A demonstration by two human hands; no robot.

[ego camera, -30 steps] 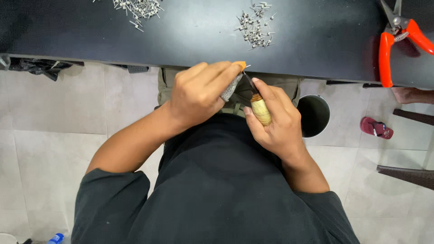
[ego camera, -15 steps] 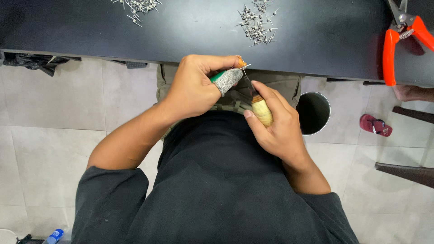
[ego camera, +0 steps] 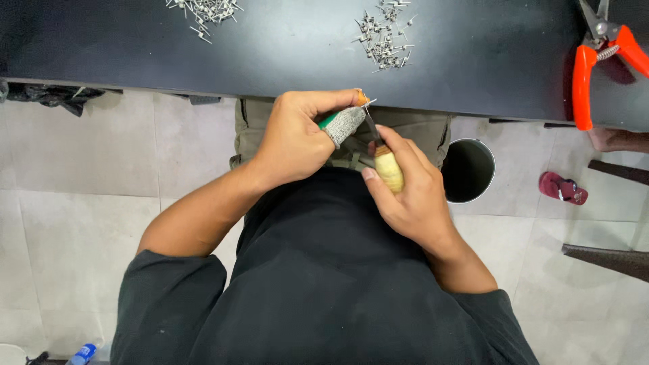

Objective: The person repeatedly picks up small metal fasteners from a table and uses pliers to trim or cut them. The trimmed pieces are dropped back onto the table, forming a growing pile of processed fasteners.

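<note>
In the head view, the left hand (ego camera: pixel 297 138) is curled tight, its grip pinching a small metal pin (ego camera: pixel 366 102) with an orange tip between thumb and forefinger; that forefinger wears a grey knitted finger guard (ego camera: pixel 343 124) with a green rim. The right hand (ego camera: pixel 411 192) has its grip closed around the pale wooden handle of a small knife (ego camera: pixel 388 169), whose thin dark blade runs up to touch the pin just beside the guard. Both hands sit close together just below the near edge of the dark worktop (ego camera: pixel 284 54), over the person's lap. On the worktop, one heap of small metal pins (ego camera: pixel 384 37) lies straight above the hands, and a second heap (ego camera: pixel 205 9) lies up at the far edge, to the left. Orange-handled pliers (ego camera: pixel 595 57) rest at the worktop's right end. Below the worktop, right of the hands, a dark round bin (ego camera: pixel 468 170) stands on the tiled floor (ego camera: pixel 81 203), with a red sandal (ego camera: pixel 562 187) further right.
</note>
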